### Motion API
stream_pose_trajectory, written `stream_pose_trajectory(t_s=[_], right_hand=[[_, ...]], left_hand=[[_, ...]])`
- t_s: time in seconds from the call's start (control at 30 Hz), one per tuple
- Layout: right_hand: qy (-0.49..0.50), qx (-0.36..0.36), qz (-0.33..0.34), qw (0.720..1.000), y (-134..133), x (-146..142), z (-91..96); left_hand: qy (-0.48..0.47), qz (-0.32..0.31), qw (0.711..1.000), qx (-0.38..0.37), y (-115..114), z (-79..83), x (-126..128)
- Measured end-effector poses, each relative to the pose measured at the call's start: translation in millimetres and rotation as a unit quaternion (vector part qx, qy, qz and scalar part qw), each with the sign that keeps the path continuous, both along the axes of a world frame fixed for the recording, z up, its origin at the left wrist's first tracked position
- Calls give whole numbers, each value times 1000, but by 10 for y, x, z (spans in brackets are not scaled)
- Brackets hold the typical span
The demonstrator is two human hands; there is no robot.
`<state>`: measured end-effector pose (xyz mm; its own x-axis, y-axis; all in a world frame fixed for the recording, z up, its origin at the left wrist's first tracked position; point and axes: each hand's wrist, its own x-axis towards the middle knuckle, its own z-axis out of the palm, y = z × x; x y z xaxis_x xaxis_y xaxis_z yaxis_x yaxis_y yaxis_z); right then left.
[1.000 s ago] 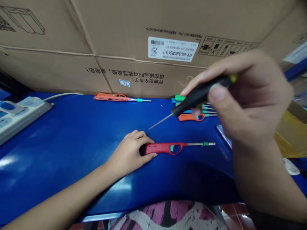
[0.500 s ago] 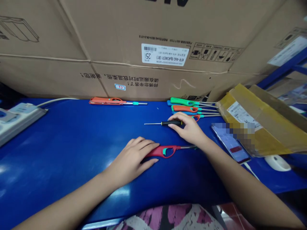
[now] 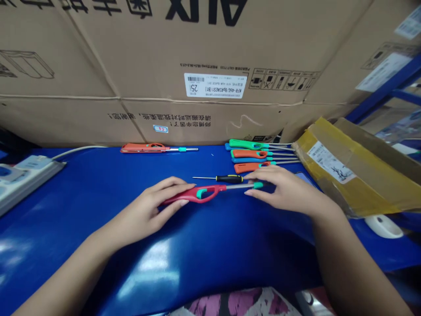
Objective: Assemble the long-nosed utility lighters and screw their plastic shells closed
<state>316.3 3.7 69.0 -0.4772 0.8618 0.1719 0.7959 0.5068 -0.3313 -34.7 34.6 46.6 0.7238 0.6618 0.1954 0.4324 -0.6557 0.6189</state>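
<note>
My left hand [image 3: 161,199] grips the handle of a red long-nosed gas lighter [image 3: 215,189] with a green trigger. Its metal barrel points right and ends in a green tip. Around that tip, my right hand [image 3: 284,188] has its thumb and fingers apart, with no grip visible. Just beyond the lighter lies a screwdriver [image 3: 229,178] with a black and yellow handle, its thin shaft pointing left. An orange lighter [image 3: 144,148] lies at the back left. Several more lighters, including a green one [image 3: 246,144], lie together at the back right.
A tall cardboard box [image 3: 158,109] stands along the back of the blue table [image 3: 98,245]. An open carton with yellow tape [image 3: 304,140] is at the right, near a white mouse [image 3: 383,226]. A phone is mostly hidden behind my right arm. At left sits a power strip [image 3: 29,182].
My right hand has let go of the screwdriver, which now lies on the table, and has come to the lighter's tip. My left hand has moved the red lighter left and away from me.
</note>
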Motion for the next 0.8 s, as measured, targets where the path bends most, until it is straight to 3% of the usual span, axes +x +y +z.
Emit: stream_pose_trajectory(t_s=[0.2,0.47,0.67,0.8], right_hand=[[14,72,-8,997,-64,35,24],[8,86,16,996,-55,13,47],[-48,56,53,996,-81,-292,-46],[-50,49,59,996,-124,-371,-60]], left_hand=[[-46,24,999,-9,54,29,-41],[-88,77,993,-14,27,12,36],[-97,58,993,-23,-66,-76,141],[-99,81,992,-15,-95,-69,174]])
